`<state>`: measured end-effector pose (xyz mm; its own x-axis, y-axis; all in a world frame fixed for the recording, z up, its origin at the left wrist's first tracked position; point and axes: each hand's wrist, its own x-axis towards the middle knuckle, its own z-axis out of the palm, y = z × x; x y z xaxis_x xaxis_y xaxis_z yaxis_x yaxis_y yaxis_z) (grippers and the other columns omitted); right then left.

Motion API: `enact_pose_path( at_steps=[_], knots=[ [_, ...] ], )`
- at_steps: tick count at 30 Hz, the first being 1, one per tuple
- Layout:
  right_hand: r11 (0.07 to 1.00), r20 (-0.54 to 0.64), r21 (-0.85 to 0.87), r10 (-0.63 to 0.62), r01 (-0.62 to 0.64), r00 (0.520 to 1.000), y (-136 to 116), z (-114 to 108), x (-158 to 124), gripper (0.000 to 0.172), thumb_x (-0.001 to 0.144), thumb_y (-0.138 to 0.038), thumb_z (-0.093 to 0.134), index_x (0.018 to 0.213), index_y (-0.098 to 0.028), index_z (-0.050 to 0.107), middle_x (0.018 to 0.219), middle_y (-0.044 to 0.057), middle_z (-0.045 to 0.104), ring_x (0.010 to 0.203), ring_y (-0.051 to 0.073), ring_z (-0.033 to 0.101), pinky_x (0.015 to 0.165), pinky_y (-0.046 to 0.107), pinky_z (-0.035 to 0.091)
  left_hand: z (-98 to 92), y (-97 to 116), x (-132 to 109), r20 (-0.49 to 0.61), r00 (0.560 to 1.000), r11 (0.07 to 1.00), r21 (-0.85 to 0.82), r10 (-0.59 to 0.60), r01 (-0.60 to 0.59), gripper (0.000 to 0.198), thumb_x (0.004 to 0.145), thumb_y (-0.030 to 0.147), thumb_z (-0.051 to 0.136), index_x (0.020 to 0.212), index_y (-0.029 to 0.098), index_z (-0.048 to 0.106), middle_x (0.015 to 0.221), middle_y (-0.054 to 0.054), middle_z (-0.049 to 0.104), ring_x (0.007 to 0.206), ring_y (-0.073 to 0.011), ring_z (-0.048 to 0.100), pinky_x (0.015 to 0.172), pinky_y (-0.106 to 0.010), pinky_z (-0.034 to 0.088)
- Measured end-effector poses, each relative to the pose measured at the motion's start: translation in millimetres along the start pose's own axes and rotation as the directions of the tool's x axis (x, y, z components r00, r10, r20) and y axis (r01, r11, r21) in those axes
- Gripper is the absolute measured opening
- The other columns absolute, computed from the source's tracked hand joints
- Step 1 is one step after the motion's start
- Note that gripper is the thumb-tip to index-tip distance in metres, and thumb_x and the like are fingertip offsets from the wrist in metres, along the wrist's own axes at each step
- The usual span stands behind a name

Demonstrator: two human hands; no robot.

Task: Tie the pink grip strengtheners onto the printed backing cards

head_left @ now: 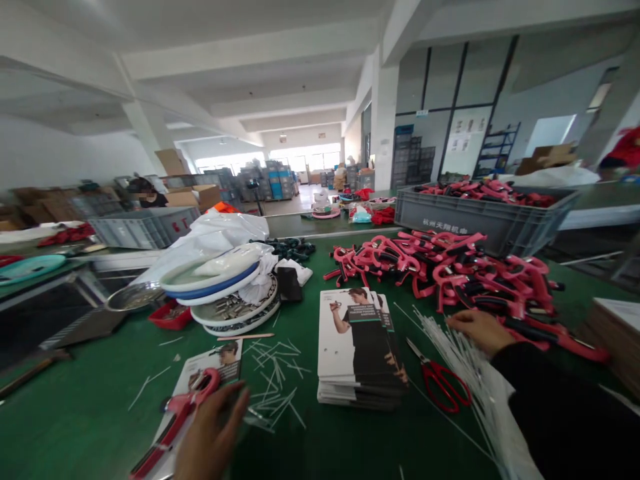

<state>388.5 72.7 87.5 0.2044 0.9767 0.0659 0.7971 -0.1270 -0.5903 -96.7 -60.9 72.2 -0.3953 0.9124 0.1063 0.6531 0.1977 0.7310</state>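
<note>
My left hand (pixel 213 433) is beside a pink C-shaped tool with a black-lined handle (pixel 175 423), its fingers slightly curled and apart, somewhat blurred. Under that tool lies a printed card (pixel 227 353). At the right, my right hand (pixel 480 331) pinches at the upper ends of a bundle of long white cable ties (pixel 467 373); the fingertips partly hide what they hold. Red-handled scissors (pixel 443 385) lie left of the bundle, blades pointing away. A stack of printed cards (pixel 345 340) stands between my hands. Cut tie pieces (pixel 277 377) are scattered left of the stack.
A heap of pink tools (pixel 440 267) lies behind my right hand, with a grey crate (pixel 465 217) of more behind. Stacked round trays (pixel 235 310) with metal parts, a red box (pixel 171 315) and a hammer (pixel 35 373) are at left. A person (pixel 150 193) is in the background.
</note>
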Motion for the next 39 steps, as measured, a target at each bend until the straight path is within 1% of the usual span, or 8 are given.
enact_pose_path(
  at_steps=[2,8,12,16,20,26,31,39],
  knots=[
    [0.990,-0.083,0.144,0.024,-0.012,0.996,-4.6,-7.0,-4.2,0.032,0.061,-0.048,0.063,0.061,-0.016,0.064,0.056,0.005,0.063,0.054,0.019,0.057,0.049,0.029,0.041,36.1,39.2,7.8,0.264,0.962,0.973,-0.232,0.072,-0.009,0.051,0.071,0.054,0.055,0.105,0.017,0.063,0.099,-0.009,0.068,0.088,-0.0265,0.063,0.076,-0.036,0.049],
    [0.852,-0.378,0.508,0.086,0.129,0.922,-42.2,-23.0,-47.2,0.044,0.066,-0.064,0.055,0.076,-0.021,0.055,0.061,-0.002,0.057,0.052,0.012,0.053,0.043,0.022,0.041,113.1,105.5,43.8,0.362,0.929,0.885,-0.455,0.081,0.100,0.060,0.055,0.049,0.073,0.099,0.008,0.063,0.087,-0.014,0.070,0.078,-0.0262,0.064,0.066,-0.032,0.049],
    [0.366,-0.256,0.914,0.183,0.176,0.949,-69.7,-14.7,-81.7,0.038,0.058,-0.047,0.075,0.069,-0.019,0.052,0.060,-0.004,0.056,0.050,0.008,0.053,0.035,0.013,0.035,121.5,104.1,58.6,0.345,0.933,0.864,-0.496,0.104,0.087,0.052,0.055,0.048,0.073,0.089,0.010,0.065,0.088,-0.012,0.070,0.080,-0.0261,0.063,0.066,-0.030,0.048],
    [0.219,-0.163,0.968,0.174,0.123,0.971,-83.8,4.5,-97.8,0.034,0.060,-0.041,0.077,0.069,-0.017,0.054,0.064,-0.002,0.060,0.054,0.009,0.058,0.038,0.013,0.042,105.2,107.8,46.6,0.299,0.948,0.827,-0.556,0.106,0.083,0.052,0.060,0.047,0.071,0.099,0.014,0.064,0.096,-0.009,0.069,0.083,-0.0245,0.063,0.067,-0.029,0.048],
    [0.253,-0.277,0.937,0.119,0.240,0.954,-98.2,13.2,-108.9,0.027,0.069,-0.038,0.072,0.073,-0.019,0.053,0.066,-0.002,0.060,0.057,0.011,0.061,0.041,0.016,0.047,82.0,120.0,13.1,0.374,0.914,0.603,-0.769,0.156,0.212,0.048,0.064,0.041,0.071,0.104,0.017,0.057,0.098,-0.008,0.068,0.083,-0.0227,0.063,0.069,-0.030,0.048],
    [0.460,-0.468,0.774,-0.045,0.435,0.882,-125.5,16.2,-136.5,0.018,0.079,-0.035,0.061,0.078,-0.020,0.052,0.078,0.000,0.061,0.057,0.013,0.064,0.041,0.020,0.051,79.2,121.2,-34.3,0.565,0.816,0.472,-0.756,0.120,0.454,0.062,0.066,0.032,0.071,0.120,0.021,0.041,0.110,-0.009,0.065,0.090,-0.0250,0.063,0.076,-0.035,0.048],
    [0.642,-0.530,0.560,-0.209,0.524,0.822,-124.3,27.8,-146.7,0.013,0.083,-0.027,0.056,0.076,-0.020,0.047,0.082,0.001,0.058,0.053,0.011,0.064,0.039,0.018,0.051,92.5,114.7,-48.1,0.497,0.860,0.395,-0.817,0.112,0.421,0.070,0.065,0.033,0.070,0.124,0.022,0.034,0.110,-0.010,0.064,0.091,-0.0266,0.063,0.080,-0.038,0.046],
    [0.679,-0.530,0.455,-0.314,0.576,0.788,-119.6,30.5,-157.2,0.013,0.085,-0.021,0.052,0.074,-0.021,0.044,0.081,0.001,0.057,0.059,0.012,0.065,0.044,0.019,0.052,94.1,123.3,-55.9,0.380,0.916,0.460,-0.841,0.131,0.284,0.068,0.069,0.039,0.065,0.124,0.023,0.028,0.111,-0.011,0.061,0.094,-0.0269,0.061,0.079,-0.038,0.046]
  ],
)
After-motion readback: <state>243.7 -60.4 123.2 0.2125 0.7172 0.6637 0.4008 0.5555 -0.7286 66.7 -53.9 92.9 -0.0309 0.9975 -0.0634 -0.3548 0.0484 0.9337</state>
